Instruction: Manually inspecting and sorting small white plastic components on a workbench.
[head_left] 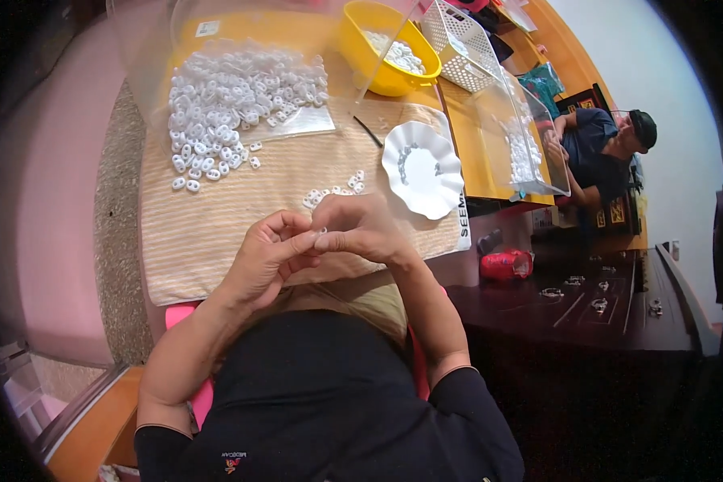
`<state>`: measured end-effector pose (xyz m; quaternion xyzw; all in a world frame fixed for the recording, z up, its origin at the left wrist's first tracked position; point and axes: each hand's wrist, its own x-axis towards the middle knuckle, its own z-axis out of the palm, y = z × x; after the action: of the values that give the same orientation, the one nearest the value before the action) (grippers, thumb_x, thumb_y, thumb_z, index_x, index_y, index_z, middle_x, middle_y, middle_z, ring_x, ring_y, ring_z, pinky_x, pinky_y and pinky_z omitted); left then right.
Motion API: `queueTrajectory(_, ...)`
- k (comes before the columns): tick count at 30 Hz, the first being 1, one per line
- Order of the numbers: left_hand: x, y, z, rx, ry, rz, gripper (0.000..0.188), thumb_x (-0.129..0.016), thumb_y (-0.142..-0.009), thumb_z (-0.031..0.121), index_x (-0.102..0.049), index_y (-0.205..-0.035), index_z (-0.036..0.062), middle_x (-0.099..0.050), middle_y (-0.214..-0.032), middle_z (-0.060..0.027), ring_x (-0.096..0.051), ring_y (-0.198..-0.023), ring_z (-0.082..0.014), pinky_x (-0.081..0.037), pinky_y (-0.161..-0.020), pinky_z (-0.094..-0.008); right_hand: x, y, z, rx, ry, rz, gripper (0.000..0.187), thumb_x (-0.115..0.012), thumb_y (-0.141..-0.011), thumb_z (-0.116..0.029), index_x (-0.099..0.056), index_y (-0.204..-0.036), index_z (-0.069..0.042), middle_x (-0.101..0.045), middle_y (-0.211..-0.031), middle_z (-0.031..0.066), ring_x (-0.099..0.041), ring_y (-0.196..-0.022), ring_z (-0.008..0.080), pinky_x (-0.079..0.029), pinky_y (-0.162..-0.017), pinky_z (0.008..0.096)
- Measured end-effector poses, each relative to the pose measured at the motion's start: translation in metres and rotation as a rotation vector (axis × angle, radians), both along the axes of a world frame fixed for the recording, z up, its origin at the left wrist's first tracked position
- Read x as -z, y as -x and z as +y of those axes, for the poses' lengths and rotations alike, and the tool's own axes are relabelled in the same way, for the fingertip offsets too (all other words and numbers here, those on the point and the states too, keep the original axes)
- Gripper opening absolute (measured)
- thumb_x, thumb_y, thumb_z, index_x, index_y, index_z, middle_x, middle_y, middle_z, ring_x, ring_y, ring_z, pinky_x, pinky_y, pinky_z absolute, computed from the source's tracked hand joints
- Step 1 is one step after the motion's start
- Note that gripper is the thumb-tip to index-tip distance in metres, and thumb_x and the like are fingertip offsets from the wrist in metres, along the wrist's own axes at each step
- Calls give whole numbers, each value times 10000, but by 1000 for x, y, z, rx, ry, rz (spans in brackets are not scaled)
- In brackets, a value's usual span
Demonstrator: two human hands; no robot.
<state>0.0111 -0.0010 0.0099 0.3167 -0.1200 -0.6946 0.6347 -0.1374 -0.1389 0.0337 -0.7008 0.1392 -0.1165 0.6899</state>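
Over the near edge of the striped cloth, my left hand and my right hand meet with thumbs and forefingers pinched together. A small white piece shows between the fingertips; its exact shape is mostly hidden, and my right hand is slightly blurred. Just beyond my hands lies a small group of white two-holed oval pieces. To their right, a white scalloped dish holds small greyish bits. A large heap of similar white oval pieces spreads at the far left.
A yellow basin with white pieces stands at the back. Beside it are a white perforated basket and a clear bin of white pieces. A thin black stick lies near the dish. Another person sits at the right.
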Motion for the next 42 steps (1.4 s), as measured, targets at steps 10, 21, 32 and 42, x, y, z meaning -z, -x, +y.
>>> queueTrajectory(10, -7, 0, 1, 30, -43, -4, 185, -650, -878, 41, -609, -1058, 44, -654, -940, -45, -645, -822, -124, -569, -749, -271, -14, 7, 5, 151, -129, 105, 174, -705, -827, -31, -654, -977, 41, -656, -908, 93, -644, -832, 153, -528, -729, 262)
queueTrajectory(21, -5, 2, 3, 64, -28, -9, 259, -639, -888, 44, -605, -1142, 8, -627, -920, -25, -618, -792, -104, -564, -758, -270, -9, 82, -82, 604, 853, 470, 254, -676, -800, -41, -642, -1042, 25, -673, -782, 91, -638, -698, 153, -513, -677, 283)
queueTrajectory(32, -1, 3, 1, 65, -38, -17, 267, -620, -903, 55, -595, -1163, 0, -625, -944, -34, -626, -802, -117, -561, -756, -265, -11, 66, -98, 410, 1054, 632, 255, -657, -764, -47, -640, -1013, 11, -687, -796, 146, -683, -755, 263, -526, -707, 334)
queueTrajectory(42, -2, 3, 1, 57, -31, -16, 238, -617, -907, 62, -600, -1136, -2, -626, -930, -30, -626, -784, -109, -564, -745, -258, -14, 66, -108, 323, 1031, 748, 167, -637, -729, -67, -660, -862, 31, -673, -780, 187, -666, -724, 300, -519, -699, 359)
